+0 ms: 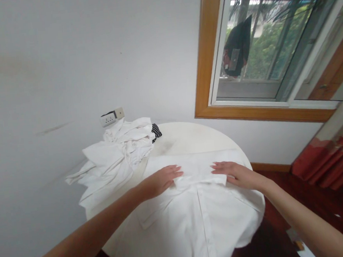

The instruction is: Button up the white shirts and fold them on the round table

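Observation:
A white shirt (180, 227) lies spread over the round table, its placket running down the middle and its lower part hanging over the near edge. Its collar (199, 176) faces away from me. My left hand (162, 181) rests on the left end of the collar with fingers stretched out. On the other end lies my right hand (238, 174), its fingers also extended and pointing inward. Both hands are palm down on the cloth, and the undersides of the fingers are hidden.
Rumpled white clothes (119, 153) are heaped at the table's left, beside a black striped cloth (156, 132). The cream tabletop (190, 135) shows toward the wall. Nearby are a wall socket (108, 119), a wood-framed window (202, 82) and a red-and-cream curtain (318, 163).

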{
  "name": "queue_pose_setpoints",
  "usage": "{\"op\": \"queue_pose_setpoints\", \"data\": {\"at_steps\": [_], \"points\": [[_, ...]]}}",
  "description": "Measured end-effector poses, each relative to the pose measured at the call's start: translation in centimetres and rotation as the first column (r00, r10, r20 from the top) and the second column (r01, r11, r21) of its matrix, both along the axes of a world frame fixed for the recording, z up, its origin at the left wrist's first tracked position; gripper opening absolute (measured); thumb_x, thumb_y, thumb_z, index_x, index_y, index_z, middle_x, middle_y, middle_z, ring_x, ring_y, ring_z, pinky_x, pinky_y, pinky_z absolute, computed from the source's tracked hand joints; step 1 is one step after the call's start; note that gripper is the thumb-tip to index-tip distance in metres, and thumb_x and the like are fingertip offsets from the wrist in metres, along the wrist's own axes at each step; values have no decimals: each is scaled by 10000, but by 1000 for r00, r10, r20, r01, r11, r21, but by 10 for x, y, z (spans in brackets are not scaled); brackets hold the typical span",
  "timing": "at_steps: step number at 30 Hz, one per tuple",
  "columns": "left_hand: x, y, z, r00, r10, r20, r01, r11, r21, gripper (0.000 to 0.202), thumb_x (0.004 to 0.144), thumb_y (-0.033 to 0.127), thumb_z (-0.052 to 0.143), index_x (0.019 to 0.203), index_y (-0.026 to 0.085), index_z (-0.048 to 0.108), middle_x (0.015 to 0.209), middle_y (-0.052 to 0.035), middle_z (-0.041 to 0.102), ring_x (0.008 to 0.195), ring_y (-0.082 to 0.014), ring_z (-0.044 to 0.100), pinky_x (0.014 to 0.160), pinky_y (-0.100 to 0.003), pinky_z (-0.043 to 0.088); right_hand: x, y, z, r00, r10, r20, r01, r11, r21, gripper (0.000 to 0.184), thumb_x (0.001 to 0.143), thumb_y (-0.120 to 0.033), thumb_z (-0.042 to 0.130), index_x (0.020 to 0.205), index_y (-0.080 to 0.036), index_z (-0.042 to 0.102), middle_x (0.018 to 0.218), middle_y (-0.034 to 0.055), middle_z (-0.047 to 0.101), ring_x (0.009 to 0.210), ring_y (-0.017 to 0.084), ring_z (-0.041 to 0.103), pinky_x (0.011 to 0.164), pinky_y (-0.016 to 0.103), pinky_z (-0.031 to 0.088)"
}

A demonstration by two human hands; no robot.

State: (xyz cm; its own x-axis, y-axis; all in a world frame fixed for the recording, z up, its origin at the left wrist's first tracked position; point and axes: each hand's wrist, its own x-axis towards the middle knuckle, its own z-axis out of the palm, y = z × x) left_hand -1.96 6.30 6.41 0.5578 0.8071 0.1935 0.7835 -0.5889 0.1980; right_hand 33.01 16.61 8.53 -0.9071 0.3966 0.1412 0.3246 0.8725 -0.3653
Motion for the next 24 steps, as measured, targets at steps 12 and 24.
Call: {"op": "queue_pose_setpoints", "data": {"at_steps": [12, 24], "points": [[26, 27, 2, 997, 65, 43, -70, 989, 133, 375, 966, 320, 326, 1213, 210, 586, 1307, -54, 574, 1240, -150, 478, 1090, -325, 338, -41, 6, -2, 986, -148, -78, 138, 983, -121, 380, 885, -253, 430, 1217, -252, 614, 1282, 15, 594, 1206, 185, 521, 1064, 355, 356], [19, 59, -68, 867, 493, -67, -474, 859, 195, 543, 918, 536, 324, 1392, 285, 410, 1480, -77, 359, 1373, -278, 306, 1114, -510, 244, -89, 34, -73, 861, -500, 95, 477, 858, 192, 607, 939, -590, 196, 1445, -278, 322, 1529, 40, 251, 1417, 240, 162, 1124, 520, 84]]}}
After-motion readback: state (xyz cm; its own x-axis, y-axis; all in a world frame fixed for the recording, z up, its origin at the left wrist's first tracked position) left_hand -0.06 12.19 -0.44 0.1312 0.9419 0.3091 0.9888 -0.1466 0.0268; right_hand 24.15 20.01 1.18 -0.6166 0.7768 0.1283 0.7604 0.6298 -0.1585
